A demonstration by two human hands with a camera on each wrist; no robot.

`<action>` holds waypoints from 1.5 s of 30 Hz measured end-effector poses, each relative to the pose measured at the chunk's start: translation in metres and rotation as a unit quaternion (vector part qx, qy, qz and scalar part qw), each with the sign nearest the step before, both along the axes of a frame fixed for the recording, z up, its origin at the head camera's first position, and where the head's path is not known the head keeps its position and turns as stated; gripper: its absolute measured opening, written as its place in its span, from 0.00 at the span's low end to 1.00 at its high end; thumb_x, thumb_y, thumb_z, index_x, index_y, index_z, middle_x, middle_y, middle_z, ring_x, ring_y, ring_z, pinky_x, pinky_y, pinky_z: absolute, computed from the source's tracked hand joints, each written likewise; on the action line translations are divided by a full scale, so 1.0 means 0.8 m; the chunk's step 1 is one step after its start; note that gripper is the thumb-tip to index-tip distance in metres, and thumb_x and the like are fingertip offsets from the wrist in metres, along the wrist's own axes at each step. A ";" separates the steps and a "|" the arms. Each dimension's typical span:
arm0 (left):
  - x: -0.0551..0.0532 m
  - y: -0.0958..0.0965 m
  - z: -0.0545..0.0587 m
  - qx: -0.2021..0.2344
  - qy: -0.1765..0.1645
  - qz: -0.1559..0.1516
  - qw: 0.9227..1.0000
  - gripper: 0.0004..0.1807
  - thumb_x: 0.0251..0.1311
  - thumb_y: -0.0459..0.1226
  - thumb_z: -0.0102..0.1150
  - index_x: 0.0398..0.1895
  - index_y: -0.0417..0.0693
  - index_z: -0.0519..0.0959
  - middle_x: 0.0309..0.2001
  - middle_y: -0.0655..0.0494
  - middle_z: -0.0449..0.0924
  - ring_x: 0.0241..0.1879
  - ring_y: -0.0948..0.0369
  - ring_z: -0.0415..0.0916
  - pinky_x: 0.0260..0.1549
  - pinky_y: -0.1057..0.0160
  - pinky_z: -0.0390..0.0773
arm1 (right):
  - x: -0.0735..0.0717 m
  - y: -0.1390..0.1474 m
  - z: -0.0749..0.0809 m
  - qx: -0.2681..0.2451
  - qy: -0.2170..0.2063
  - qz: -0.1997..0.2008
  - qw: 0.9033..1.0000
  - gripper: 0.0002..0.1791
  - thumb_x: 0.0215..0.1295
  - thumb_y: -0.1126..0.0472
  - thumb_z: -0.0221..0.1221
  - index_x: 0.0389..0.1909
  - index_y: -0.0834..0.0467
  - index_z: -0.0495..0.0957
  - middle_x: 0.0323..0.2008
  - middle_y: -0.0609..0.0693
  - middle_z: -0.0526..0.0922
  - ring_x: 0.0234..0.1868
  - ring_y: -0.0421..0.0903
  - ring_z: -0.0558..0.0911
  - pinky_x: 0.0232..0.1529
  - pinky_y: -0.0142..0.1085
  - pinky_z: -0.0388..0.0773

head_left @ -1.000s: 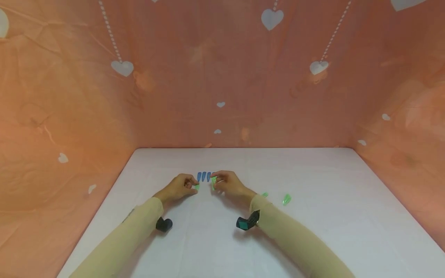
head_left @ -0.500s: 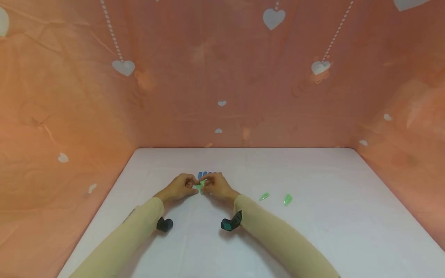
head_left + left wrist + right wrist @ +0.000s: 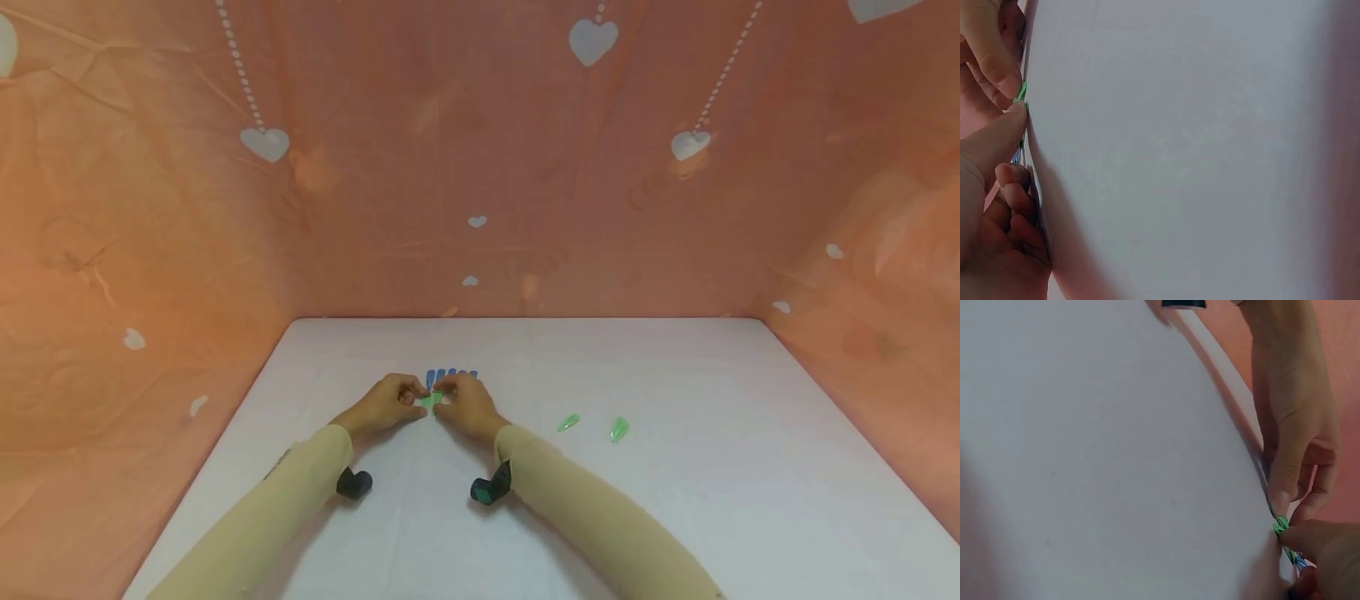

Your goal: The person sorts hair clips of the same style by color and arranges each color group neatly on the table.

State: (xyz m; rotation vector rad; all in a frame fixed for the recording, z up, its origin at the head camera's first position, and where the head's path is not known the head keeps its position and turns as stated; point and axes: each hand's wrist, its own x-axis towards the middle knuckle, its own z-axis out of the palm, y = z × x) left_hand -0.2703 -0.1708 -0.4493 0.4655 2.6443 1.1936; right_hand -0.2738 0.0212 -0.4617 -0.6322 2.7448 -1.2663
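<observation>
In the head view my left hand [image 3: 390, 402] pinches a green snap hair clip [image 3: 426, 402] between thumb and forefinger, low over the white table. My right hand [image 3: 468, 407] holds a second green hair clip [image 3: 437, 400] right beside it. The fingertips of both hands nearly meet and partly hide the two clips. Just beyond them lies a row of several blue hair clips [image 3: 441, 375], its right part overlapped by my right hand. In the right wrist view, green clips [image 3: 1280, 526] show between both hands' fingertips.
Two more green hair clips lie to the right on the white table [image 3: 675, 500]: a slanted one [image 3: 568, 422] and a wider-looking one [image 3: 618, 429]. Behind the table hangs an orange cloth [image 3: 525, 208] with white hearts. Each wrist carries a dark camera [image 3: 491, 486].
My right hand has moved left with its green hair clip, up to the clip in my left hand. It uncovered the slanted green clip on the table. The left hand has stayed put.
</observation>
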 end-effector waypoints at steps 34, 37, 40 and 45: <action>-0.002 -0.001 -0.001 -0.012 -0.004 -0.007 1.000 0.11 0.61 0.31 0.66 0.46 0.36 0.81 0.24 0.59 0.66 0.28 0.63 0.63 0.32 0.66 0.66 | -0.004 0.028 0.012 -0.059 -0.038 0.044 0.997 0.12 0.69 0.64 0.60 0.49 0.62 0.85 0.44 0.55 0.84 0.34 0.41 0.74 0.35 0.31 0.72; -0.002 -0.001 0.000 -0.014 -0.010 0.001 1.000 0.11 0.62 0.32 0.66 0.46 0.37 0.82 0.25 0.58 0.67 0.28 0.62 0.64 0.33 0.65 0.66 | -0.005 0.036 0.017 -0.085 -0.058 0.039 0.994 0.12 0.71 0.63 0.59 0.49 0.63 0.84 0.43 0.56 0.84 0.28 0.39 0.74 0.28 0.29 0.72; -0.001 -0.001 0.000 -0.015 -0.013 0.005 1.000 0.11 0.62 0.32 0.66 0.46 0.37 0.82 0.25 0.58 0.67 0.28 0.61 0.64 0.33 0.64 0.66 | -0.006 0.044 0.018 -0.100 -0.063 0.049 0.992 0.12 0.71 0.64 0.59 0.50 0.65 0.84 0.45 0.58 0.85 0.26 0.39 0.75 0.25 0.29 0.74; -0.002 -0.001 -0.002 -0.008 -0.018 0.012 1.000 0.12 0.62 0.32 0.66 0.47 0.38 0.82 0.26 0.58 0.67 0.29 0.61 0.64 0.33 0.65 0.67 | -0.005 0.058 0.019 -0.092 -0.045 0.070 0.992 0.13 0.71 0.65 0.58 0.50 0.67 0.83 0.49 0.62 0.84 0.26 0.39 0.77 0.25 0.29 0.76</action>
